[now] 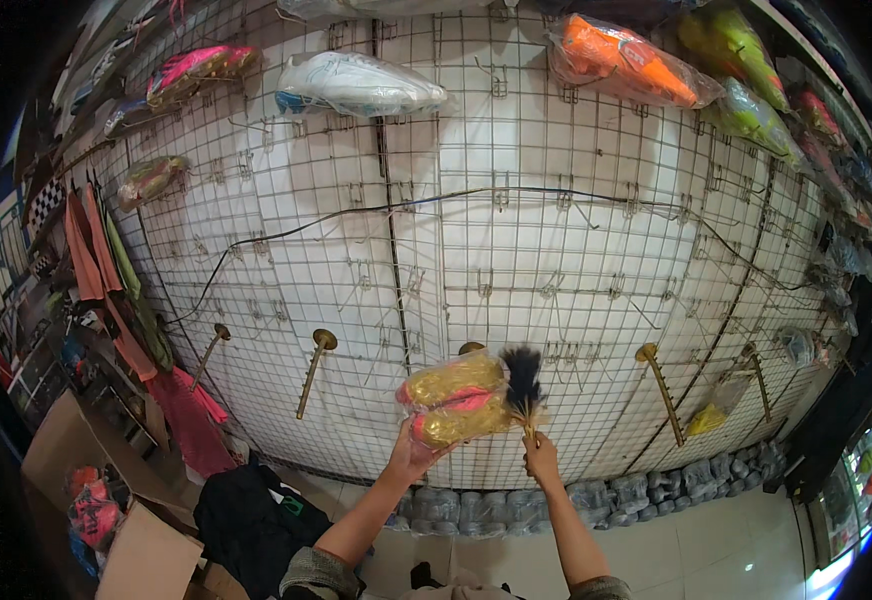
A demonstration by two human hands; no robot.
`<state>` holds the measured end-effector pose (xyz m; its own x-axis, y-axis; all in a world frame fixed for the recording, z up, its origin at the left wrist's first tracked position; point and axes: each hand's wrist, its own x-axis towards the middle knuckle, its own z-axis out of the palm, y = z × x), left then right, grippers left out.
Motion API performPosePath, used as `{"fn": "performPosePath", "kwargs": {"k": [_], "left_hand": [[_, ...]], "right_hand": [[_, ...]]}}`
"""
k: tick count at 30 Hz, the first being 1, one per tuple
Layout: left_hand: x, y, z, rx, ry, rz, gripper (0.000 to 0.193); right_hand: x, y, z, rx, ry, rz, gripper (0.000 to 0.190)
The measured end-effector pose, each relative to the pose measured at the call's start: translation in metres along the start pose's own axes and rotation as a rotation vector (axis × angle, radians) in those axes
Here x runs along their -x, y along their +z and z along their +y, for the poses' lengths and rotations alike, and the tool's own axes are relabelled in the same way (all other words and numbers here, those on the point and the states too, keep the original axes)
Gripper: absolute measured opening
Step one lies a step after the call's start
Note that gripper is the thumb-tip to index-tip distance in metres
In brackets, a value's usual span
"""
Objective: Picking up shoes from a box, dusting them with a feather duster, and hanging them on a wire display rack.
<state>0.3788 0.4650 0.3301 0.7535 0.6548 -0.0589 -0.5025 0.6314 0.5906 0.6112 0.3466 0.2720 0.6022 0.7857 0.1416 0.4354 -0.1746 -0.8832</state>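
My left hand [417, 452] holds a pair of gold and pink soccer shoes [454, 431] in a clear plastic bag, soles turned towards me. The fingers grip the bag from below. In my right hand [541, 457] is a feather duster [524, 382] with dark feathers, held upright by its light-coloured handle. The feathers stand close beside the right side of the bag; whether they touch it I cannot tell. Both hands are raised in front of a wire grid wall [556, 262].
Bagged shoes [361, 84] and an orange pair [623, 60] hang high on the grid. Brass display arms [661, 394] jut out lower down. Wrapped grey bundles [481, 511] line the wall's foot. An open cardboard box [147, 555] and a black bag [256, 517] stand at left.
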Motion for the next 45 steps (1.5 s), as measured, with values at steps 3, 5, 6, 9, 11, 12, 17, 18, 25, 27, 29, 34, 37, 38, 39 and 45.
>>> {"fn": "performPosePath", "kwargs": {"k": [3, 5, 6, 9, 11, 12, 17, 18, 25, 27, 29, 34, 37, 38, 39, 45], "left_hand": [[-0.001, -0.003, 0.0, 0.044, -0.003, 0.025, 0.057], [-0.001, -0.016, 0.0, 0.109, -0.003, 0.049, 0.056], [0.0, -0.023, 0.002, 0.103, -0.009, 0.022, 0.057], [-0.002, -0.017, -0.003, 0.066, -0.016, 0.001, 0.057], [-0.004, -0.01, -0.001, 0.037, -0.007, 0.016, 0.058], [-0.005, -0.01, 0.001, 0.019, -0.015, 0.037, 0.058], [-0.003, -0.019, 0.002, 0.135, -0.042, -0.017, 0.056], [-0.005, -0.009, -0.001, 0.123, -0.03, 0.043, 0.055], [0.007, -0.012, 0.001, 0.167, -0.042, 0.062, 0.054], [0.007, -0.001, 0.0, 0.116, -0.029, 0.087, 0.056], [0.006, 0.002, -0.002, 0.065, -0.014, 0.115, 0.058], [0.008, -0.01, 0.0, 0.07, -0.024, 0.044, 0.061], [0.007, -0.008, 0.0, 0.018, -0.011, 0.07, 0.061], [0.006, -0.007, 0.0, 0.016, -0.012, 0.067, 0.061], [0.006, -0.005, -0.001, 0.015, -0.023, 0.09, 0.061], [0.009, 0.009, -0.001, 0.037, -0.01, 0.083, 0.059]], "right_hand": [[0.028, 0.018, 0.011, -0.025, -0.083, 0.098, 0.026], [0.055, 0.023, 0.001, -0.02, -0.263, 0.179, 0.026], [0.069, 0.019, -0.007, 0.008, -0.256, 0.101, 0.025], [0.081, 0.022, 0.006, 0.034, -0.197, 0.067, 0.024], [0.087, 0.028, 0.005, 0.026, -0.151, 0.096, 0.023], [0.096, 0.033, -0.01, -0.014, -0.149, 0.06, 0.022], [0.09, 0.037, -0.008, -0.011, -0.205, 0.079, 0.022], [0.077, 0.037, 0.016, -0.041, -0.142, 0.212, 0.022], [0.084, 0.008, 0.005, 0.012, -0.228, 0.095, 0.022], [0.079, 0.007, 0.02, -0.142, -0.031, 0.098, 0.023], [0.077, 0.014, 0.036, -0.297, 0.166, 0.096, 0.023], [0.085, 0.02, 0.012, -0.022, -0.195, 0.11, 0.024], [0.076, 0.014, 0.008, -0.487, 0.386, 0.064, 0.024], [0.075, 0.015, 0.009, -0.489, 0.385, 0.067, 0.024], [0.075, 0.017, 0.009, -0.271, 0.086, 0.129, 0.023], [0.072, 0.027, -0.009, -0.068, -0.194, 0.065, 0.021]]}}
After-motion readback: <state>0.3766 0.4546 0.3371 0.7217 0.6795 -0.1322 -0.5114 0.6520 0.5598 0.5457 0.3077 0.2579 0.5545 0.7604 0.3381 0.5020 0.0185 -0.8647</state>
